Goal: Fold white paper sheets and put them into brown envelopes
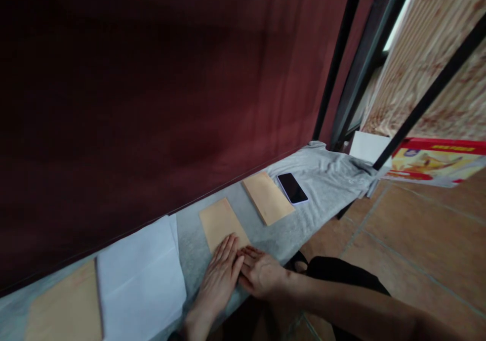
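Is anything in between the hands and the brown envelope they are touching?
Nothing visible is. The left hand and right hand lie flat, fingertips right on the near end of the brown envelope. The phone and second envelope lie farther along, apart.

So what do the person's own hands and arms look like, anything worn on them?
The left hand and right hand are bare, without gloves. Both forearms show no sleeve, watch or bracelet as far as they are in view. No rings that I can make out.
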`<state>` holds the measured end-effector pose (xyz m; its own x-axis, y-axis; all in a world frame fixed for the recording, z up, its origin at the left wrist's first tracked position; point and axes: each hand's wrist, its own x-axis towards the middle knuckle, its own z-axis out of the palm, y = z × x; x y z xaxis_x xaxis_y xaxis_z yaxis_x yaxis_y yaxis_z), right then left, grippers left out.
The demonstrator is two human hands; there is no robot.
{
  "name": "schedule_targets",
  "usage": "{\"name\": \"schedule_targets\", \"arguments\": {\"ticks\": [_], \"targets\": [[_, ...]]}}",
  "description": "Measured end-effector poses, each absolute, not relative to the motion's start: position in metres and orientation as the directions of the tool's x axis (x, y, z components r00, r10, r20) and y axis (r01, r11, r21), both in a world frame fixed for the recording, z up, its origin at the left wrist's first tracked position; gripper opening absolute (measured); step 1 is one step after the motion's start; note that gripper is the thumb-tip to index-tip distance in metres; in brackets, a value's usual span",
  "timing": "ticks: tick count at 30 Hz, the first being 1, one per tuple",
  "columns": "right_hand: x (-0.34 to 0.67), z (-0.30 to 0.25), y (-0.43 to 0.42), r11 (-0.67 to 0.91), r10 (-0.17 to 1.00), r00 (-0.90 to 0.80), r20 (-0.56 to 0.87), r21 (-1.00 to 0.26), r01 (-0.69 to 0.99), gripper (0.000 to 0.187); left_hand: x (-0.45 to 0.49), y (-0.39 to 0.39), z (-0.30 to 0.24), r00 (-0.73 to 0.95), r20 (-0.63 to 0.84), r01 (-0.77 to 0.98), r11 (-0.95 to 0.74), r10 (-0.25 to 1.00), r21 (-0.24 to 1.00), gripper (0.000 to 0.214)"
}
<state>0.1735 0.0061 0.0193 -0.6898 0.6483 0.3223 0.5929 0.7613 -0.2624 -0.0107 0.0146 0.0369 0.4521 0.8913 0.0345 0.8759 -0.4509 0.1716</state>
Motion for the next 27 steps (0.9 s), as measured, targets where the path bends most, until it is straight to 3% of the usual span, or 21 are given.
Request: {"name": "schedule_targets", "arguments": {"ticks": [16, 27], "targets": [[0.171, 0.032, 0.006, 0.754, 0.657, -0.685, 0.315, -0.287, 0.591, 0.049, 0.017, 0.136, 0.035, 0.198, -0.073, 0.977, -0.191, 0.978, 0.092, 0.073], [0.172, 0.034, 0.010, 0.753, 0.654, -0.714, 0.250, -0.310, 0.581, 0.046, 0.004, 0.093, 0.038, 0.334, -0.147, 0.934, -0.305, 0.931, 0.187, 0.068]]}}
